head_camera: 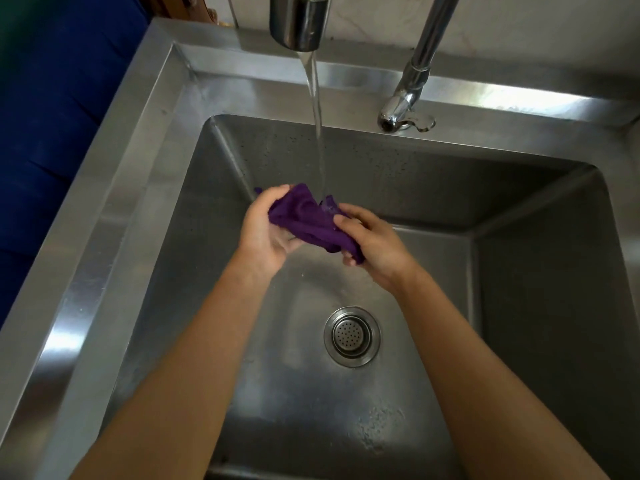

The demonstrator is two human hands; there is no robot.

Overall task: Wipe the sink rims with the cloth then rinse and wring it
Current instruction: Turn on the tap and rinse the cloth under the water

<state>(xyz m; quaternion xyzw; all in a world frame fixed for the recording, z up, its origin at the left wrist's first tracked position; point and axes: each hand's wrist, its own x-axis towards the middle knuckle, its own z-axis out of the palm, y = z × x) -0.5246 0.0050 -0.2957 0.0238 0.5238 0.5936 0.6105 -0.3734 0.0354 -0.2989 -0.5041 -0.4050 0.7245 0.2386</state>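
A crumpled purple cloth [308, 218] hangs between both hands over the middle of the steel sink basin. My left hand [266, 233] grips its left end and my right hand [374, 242] grips its right end. Water [317, 123] runs in a thin stream from the faucet spout [299, 20] and lands on the cloth's upper right part. The sink rim [114, 188] is a wide, shiny steel band around the basin.
The faucet's neck and base [403, 109] stand on the back rim at the right. A round strainer drain [352, 336] sits in the basin floor below my hands. Something dark blue [45, 116] borders the sink on the left.
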